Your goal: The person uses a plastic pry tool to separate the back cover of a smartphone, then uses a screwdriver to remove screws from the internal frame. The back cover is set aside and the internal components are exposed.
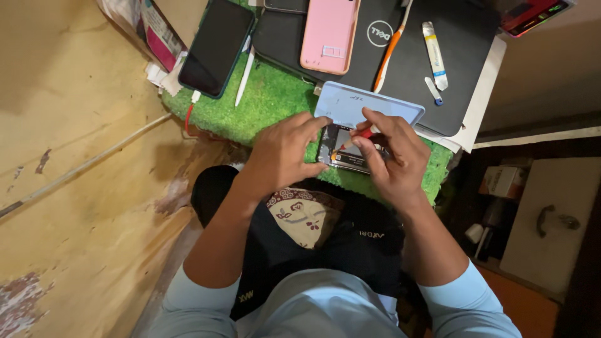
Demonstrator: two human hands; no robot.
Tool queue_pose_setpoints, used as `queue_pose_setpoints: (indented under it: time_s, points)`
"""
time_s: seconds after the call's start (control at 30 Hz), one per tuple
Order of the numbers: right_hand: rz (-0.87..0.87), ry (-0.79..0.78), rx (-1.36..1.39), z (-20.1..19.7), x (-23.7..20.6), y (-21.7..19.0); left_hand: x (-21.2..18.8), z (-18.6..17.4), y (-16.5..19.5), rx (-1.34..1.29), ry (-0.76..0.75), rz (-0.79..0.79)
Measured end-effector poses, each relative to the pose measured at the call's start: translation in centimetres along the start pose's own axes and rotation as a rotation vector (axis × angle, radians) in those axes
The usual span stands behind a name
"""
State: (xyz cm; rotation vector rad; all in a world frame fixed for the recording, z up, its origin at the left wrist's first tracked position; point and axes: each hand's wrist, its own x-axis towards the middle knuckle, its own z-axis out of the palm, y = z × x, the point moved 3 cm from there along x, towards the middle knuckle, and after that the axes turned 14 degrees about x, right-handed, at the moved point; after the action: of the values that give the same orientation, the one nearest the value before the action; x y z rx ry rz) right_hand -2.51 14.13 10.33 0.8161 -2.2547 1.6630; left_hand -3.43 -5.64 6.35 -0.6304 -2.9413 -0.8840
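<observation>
An opened phone (343, 152) with its insides exposed lies on a green grass-like mat (275, 100) near my lap. My left hand (285, 153) grips the phone's left edge and holds it steady. My right hand (391, 156) holds a small red-handled tool (362, 133), its tip down on the phone's innards. A light blue phone back cover (363, 103) lies just beyond the phone, touching my fingertips.
A closed black laptop (463, 37) carries a pink phone (330, 31), an orange and white toothbrush (391, 47) and a small glue tube (434, 53). A black phone (216, 47) and a white stick (245, 75) lie at the mat's left. A white case (551, 219) stands at right.
</observation>
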Motion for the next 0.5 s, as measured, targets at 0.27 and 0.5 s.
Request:
queue_pose_setpoints:
  time_s: [0.27, 0.5]
  points:
    - [-0.056, -0.019, -0.076, 0.00, -0.02, -0.31, 0.15, 0.31, -0.06, 0.003, -0.013, -0.002]
    - [-0.049, -0.024, -0.091, -0.06, -0.03, -0.56, 0.28, 0.55, -0.09, 0.050, -0.035, 0.006]
